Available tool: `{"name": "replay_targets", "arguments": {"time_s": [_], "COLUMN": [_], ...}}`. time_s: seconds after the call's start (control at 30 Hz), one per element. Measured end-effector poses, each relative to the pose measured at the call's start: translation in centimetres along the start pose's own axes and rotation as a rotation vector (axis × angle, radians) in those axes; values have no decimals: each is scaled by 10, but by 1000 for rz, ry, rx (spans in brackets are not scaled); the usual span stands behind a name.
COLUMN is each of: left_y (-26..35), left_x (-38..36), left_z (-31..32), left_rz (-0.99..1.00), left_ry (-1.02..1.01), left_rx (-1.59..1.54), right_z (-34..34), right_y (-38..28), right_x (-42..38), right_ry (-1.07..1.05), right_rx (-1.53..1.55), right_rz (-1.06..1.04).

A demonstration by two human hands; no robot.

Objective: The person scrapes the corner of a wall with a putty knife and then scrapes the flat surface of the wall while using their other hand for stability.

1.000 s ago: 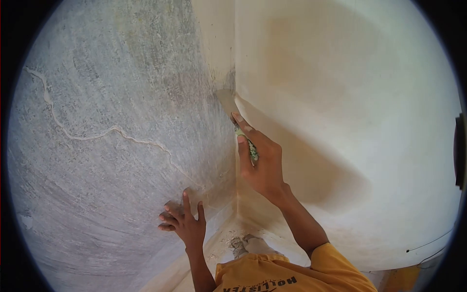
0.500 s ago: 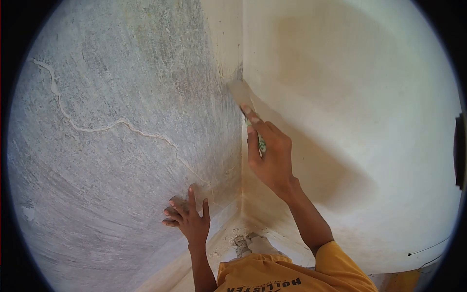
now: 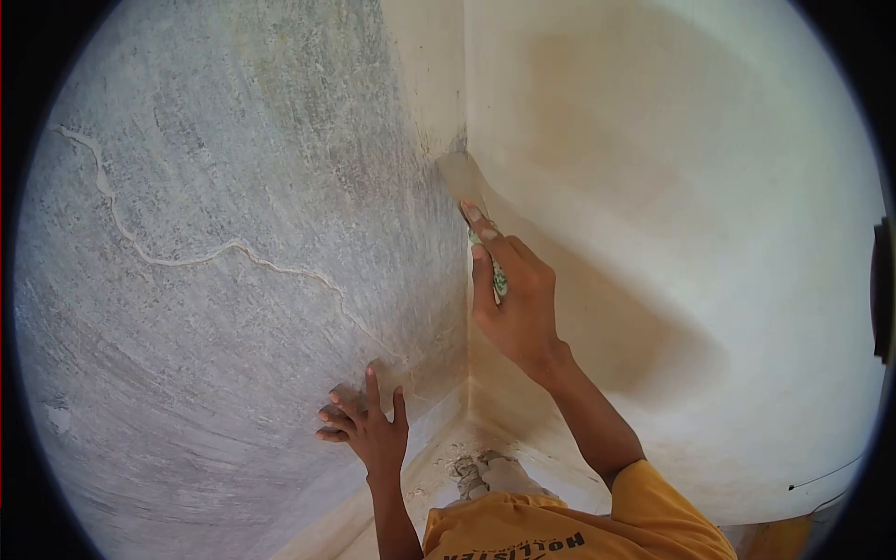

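Observation:
My right hand (image 3: 519, 289) grips a putty knife (image 3: 460, 174) by its green-patterned handle, with the index finger stretched along toward the blade. The broad blade lies at the corner where the two walls meet, its edge against the grey, scraped wall (image 3: 252, 355). Lower on that same wall rests my left hand (image 3: 375, 429), fingers spread and fingertips on the surface, holding nothing. A pale, winding crack line (image 3: 201, 257) runs down the grey wall and ends just above the left fingertips.
On the right stands a cream wall (image 3: 672, 233) with the arm's shadow on it. Crumbled debris (image 3: 467, 467) lies at the foot of the corner, close to my body. A dark object (image 3: 881, 289) shows at the right edge, and a thin wire (image 3: 826, 474) is below it.
The view has shifted slightly, so the walls and crack sit a little lower. The putty knife stays at nearly the same place in the corner, and my left hand remains on the wall.

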State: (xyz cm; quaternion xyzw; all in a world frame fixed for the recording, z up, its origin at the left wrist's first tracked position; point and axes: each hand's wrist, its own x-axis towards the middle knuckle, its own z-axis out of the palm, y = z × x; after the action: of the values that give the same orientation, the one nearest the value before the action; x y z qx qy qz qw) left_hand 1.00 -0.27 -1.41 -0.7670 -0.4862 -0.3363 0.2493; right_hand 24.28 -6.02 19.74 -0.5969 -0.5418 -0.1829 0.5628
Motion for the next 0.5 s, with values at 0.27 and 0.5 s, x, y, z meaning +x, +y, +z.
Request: {"name": "replay_targets", "arguments": {"time_s": [0.27, 0.5], "left_y": [2, -1], "left_x": [2, -3], "left_z": [-2, -2], "left_rz": [9, 3], "left_ry": [9, 26], "left_rx": [19, 12], "right_z": [-4, -3], "right_y": [1, -1], "right_x": [5, 2], "right_ry": [-16, -4], "right_rx": [34, 78], "right_rz": [-2, -15]}}
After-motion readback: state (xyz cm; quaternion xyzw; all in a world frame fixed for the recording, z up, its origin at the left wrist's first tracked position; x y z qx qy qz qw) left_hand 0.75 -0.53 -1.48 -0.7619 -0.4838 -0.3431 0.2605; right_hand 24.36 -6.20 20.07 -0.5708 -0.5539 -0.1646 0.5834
